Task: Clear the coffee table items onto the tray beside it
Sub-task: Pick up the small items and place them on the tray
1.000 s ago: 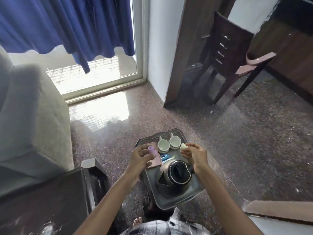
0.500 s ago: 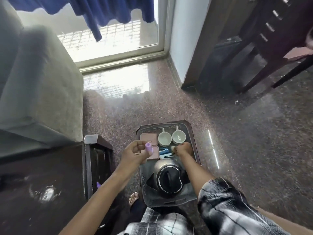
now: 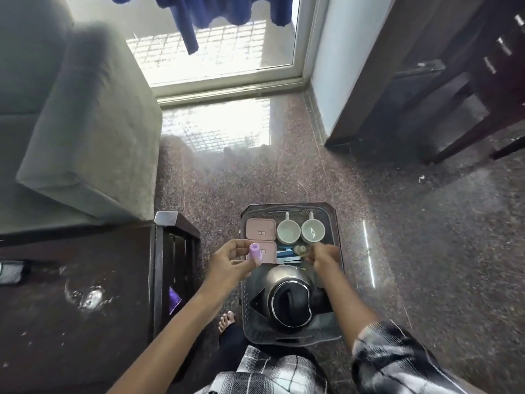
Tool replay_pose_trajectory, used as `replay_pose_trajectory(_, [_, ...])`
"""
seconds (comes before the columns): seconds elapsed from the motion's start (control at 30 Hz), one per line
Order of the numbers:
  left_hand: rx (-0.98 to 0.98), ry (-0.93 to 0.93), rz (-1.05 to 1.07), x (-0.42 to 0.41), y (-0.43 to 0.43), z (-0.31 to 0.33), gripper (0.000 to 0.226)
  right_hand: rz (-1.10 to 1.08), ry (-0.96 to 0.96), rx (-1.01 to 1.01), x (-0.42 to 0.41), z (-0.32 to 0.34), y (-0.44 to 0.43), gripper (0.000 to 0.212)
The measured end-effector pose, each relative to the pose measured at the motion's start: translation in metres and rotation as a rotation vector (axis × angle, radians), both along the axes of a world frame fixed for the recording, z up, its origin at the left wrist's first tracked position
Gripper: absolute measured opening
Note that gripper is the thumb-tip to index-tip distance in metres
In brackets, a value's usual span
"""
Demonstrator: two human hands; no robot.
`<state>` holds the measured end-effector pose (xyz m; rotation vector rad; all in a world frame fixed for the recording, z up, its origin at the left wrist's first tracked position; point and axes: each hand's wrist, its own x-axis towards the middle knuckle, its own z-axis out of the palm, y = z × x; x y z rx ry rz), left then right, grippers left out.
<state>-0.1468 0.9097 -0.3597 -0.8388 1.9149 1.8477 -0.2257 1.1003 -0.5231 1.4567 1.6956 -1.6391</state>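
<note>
The left hand (image 3: 230, 263) hovers at the tray's (image 3: 287, 207) 9 o'clock edge, as it did half a second ago. Its thumb and fingers are still curled round a small lilac tube (image 3: 253, 251) held upright above the nearer pink box (image 3: 268, 253).

The right hand (image 3: 325, 257) has shifted. Before, its fist covered the middle of the tray. Now it sits towards 3 o'clock, and a small pale piece (image 3: 299, 249) that it hid shows at its fingertips. The piece is just beside the blue sachets (image 3: 285, 253) and just below the right cup (image 3: 312, 230). The hand is smeared by motion, so whether the fingers still pinch the piece or have let it go cannot be told.

The rest of the tray's load is unchanged:
- The far pink box (image 3: 260, 229) is at 11 o'clock.
- The left cup (image 3: 288, 231) is at 12 o'clock, with the right cup at 1 o'clock.
- The steel kettle (image 3: 288, 301) with its black lid fills the 6 o'clock half.

The tray lies on the speckled floor (image 3: 397, 209). The dark coffee table (image 3: 71, 294) stands at its 9 o'clock and the grey sofa (image 3: 79, 123) at 10 o'clock.

The view has tipped further down, so a checked sleeve (image 3: 397, 362) now fills more of the 5 o'clock corner
</note>
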Motion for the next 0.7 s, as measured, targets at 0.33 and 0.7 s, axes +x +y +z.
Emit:
replay_pose_trajectory(0.33, [-0.175, 0.013, -0.301, -0.01, 0.018, -0.013, 0.019, 0.547, 0.366, -0.339, 0.047, 0.144, -0.032, 0.007])
replay_pose_trajectory(0.7, [-0.266, 0.063, -0.364, -0.012, 0.023, -0.008, 0.039, 0.67, 0.389, 0.152, 0.019, 0.107, 0.01, 0.012])
